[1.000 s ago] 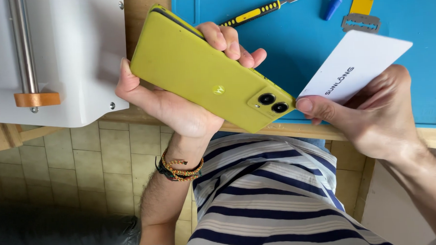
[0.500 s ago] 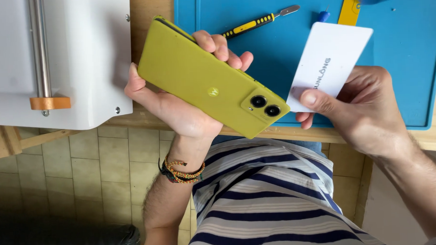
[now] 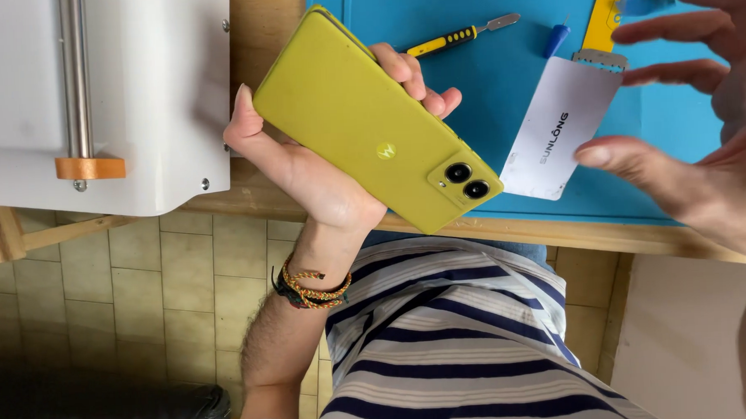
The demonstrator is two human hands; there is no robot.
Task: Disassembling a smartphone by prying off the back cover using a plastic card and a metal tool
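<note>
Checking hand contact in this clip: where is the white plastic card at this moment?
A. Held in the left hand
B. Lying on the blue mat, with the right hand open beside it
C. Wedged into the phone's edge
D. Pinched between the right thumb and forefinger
B: the white card lies flat on the blue mat, and the right hand is spread open, gripping nothing.

A wooden table (image 3: 572, 231) stands over a beige tiled floor (image 3: 144, 283), lit by soft daylight.
</note>
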